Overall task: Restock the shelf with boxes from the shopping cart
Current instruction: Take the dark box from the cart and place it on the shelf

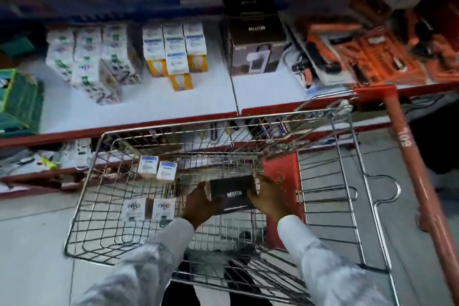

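Behind the shopping cart (104,191) runs the white shelf (188,99), and I judge the pick-up step underway: my left hand (198,202) and right hand (267,197) clamp the black box (232,194) inside the cart, which next needs lifting to the matching black boxes (255,54) toward the shelf's back edge.

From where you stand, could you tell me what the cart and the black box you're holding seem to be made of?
The cart looks like bare steel wire with a shiny plated finish: thin bright rods in an open grid. The black box, held between both hands, left and right, is probably printed cardboard with a matte face, judging by its flat panels and white lettering.
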### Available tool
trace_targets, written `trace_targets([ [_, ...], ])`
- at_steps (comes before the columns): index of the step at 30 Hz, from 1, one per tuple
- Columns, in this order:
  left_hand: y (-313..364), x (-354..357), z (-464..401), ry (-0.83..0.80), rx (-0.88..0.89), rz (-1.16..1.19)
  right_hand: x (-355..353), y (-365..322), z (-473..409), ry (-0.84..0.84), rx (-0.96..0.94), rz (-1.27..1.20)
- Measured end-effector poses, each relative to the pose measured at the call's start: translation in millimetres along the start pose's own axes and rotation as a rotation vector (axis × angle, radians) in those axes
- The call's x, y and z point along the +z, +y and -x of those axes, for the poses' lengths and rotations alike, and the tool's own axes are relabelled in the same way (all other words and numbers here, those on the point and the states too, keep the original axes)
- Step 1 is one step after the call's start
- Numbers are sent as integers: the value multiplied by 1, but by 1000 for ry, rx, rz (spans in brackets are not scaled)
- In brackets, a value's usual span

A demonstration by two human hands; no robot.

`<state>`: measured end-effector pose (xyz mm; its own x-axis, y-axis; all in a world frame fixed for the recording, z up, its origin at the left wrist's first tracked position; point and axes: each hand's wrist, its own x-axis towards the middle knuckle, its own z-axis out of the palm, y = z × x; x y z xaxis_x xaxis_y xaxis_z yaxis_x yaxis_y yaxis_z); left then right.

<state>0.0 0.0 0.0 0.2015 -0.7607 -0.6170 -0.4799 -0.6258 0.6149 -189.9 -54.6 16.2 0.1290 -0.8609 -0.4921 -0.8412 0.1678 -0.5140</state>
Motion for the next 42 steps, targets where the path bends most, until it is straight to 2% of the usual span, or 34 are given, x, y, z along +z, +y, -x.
trace_targets([
  [4,-13,24,-11,-71,-253,198,21,9,-13,-144,200,-68],
  [7,-16,35,-12,-88,-284,290,28,18,-19,-221,304,-82],
  [10,-2,29,-8,-50,-314,359,20,20,-19,-234,279,-198],
  [14,18,2,12,35,-206,418,-13,7,-8,-206,189,-373],
  [25,129,-108,82,375,175,451,-161,-75,26,56,-157,-500],
  [30,184,-139,74,449,300,492,-219,-109,15,219,-256,-554],
  [34,221,-144,41,443,352,493,-248,-118,-13,296,-269,-564],
  [42,270,-112,-42,202,280,553,-260,-108,-83,331,-201,-373],
])
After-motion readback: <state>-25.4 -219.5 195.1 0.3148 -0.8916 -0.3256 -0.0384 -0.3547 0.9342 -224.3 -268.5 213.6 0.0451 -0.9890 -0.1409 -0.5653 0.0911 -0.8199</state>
